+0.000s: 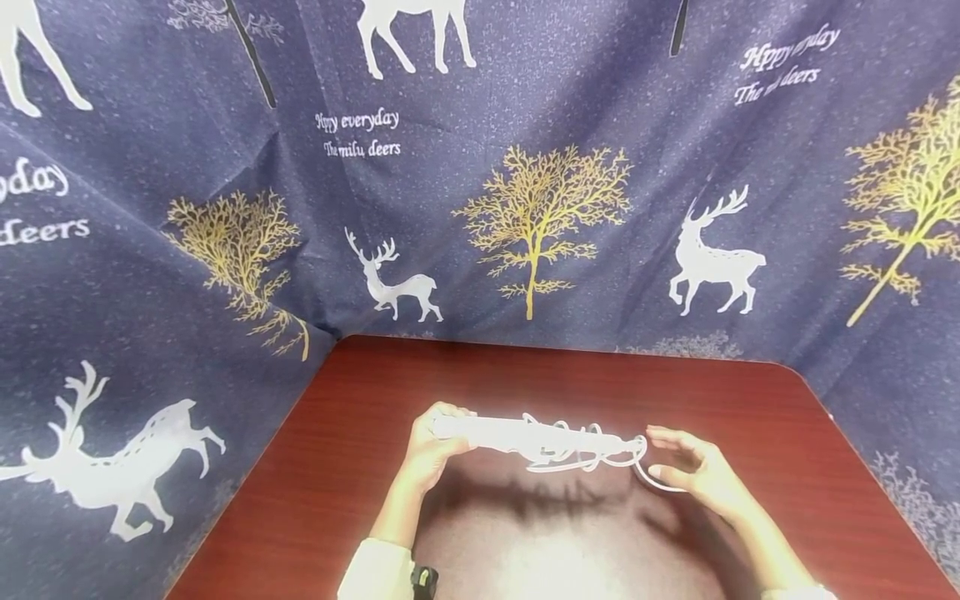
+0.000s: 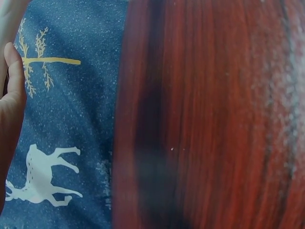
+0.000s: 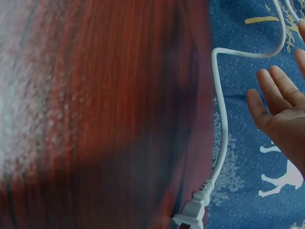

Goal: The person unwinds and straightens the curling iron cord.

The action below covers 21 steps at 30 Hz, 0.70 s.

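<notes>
Fingers of the left hand [image 1: 433, 446] clenched the white power strip [image 1: 487, 433] at nine o'clock, steadying it; the right hand [image 1: 693, 475], released, guided its cord [image 3: 221, 143] at three o'clock.

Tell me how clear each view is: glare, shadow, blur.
Head view: sharp, edges bowed; the white cord bundle is overexposed and casts a dark shadow on the table, with pale glare near the front edge. Left wrist view: the tabletop is smeared, while the deer cloth stays fairly crisp. Right wrist view: the wood is blurred and glary at left; the plug is readable.
</notes>
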Available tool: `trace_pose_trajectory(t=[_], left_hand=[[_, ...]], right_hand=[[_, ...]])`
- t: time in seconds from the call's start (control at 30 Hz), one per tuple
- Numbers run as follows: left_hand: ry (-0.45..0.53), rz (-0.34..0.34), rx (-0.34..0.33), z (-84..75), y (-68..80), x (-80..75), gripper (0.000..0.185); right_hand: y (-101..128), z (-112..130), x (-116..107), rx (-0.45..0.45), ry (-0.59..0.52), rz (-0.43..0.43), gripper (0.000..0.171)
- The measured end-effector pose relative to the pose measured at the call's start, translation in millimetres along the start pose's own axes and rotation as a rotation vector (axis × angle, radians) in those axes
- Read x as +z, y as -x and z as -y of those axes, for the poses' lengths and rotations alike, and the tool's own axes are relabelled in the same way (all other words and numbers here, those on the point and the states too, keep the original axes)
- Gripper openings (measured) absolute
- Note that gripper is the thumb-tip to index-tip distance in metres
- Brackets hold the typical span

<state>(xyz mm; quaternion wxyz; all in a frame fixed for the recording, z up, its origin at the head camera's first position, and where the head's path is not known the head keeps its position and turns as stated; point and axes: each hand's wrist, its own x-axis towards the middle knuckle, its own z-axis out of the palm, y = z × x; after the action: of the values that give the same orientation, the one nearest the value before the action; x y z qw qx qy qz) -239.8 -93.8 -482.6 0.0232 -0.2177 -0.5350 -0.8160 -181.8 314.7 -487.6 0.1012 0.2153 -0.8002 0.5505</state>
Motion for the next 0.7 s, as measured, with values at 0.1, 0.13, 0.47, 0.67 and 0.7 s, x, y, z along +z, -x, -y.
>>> trace_pose_trajectory(t=[0.1,0.13,0.47,0.67,0.7], left_hand=[[0.004,0.002,0.001,1.0,-0.5,0.4,0.044],[0.004,0.001,0.001,1.1,-0.7,0.7,0.044],[0.002,0.004,-0.013,-1.3,-1.7,0.9,0.045],[0.027,0.047,0.035,-11.0,-0.5,4.8,0.042],[0.033,0.050,0.043,-12.6,-0.4,5.8,0.042]], right_hand=[[-2.1,-0.6,3.1,-0.020,0.006,0.017,0.046],[-2.7,-0.8,4.3,-0.030,0.015,0.022,0.045],[-6.4,-13.4,11.3,-0.006,0.031,0.013,0.040],[-7.8,-17.9,13.2,-0.052,0.152,-0.025,0.033],[-7.7,-17.7,13.4,-0.048,0.162,-0.021,0.030]])
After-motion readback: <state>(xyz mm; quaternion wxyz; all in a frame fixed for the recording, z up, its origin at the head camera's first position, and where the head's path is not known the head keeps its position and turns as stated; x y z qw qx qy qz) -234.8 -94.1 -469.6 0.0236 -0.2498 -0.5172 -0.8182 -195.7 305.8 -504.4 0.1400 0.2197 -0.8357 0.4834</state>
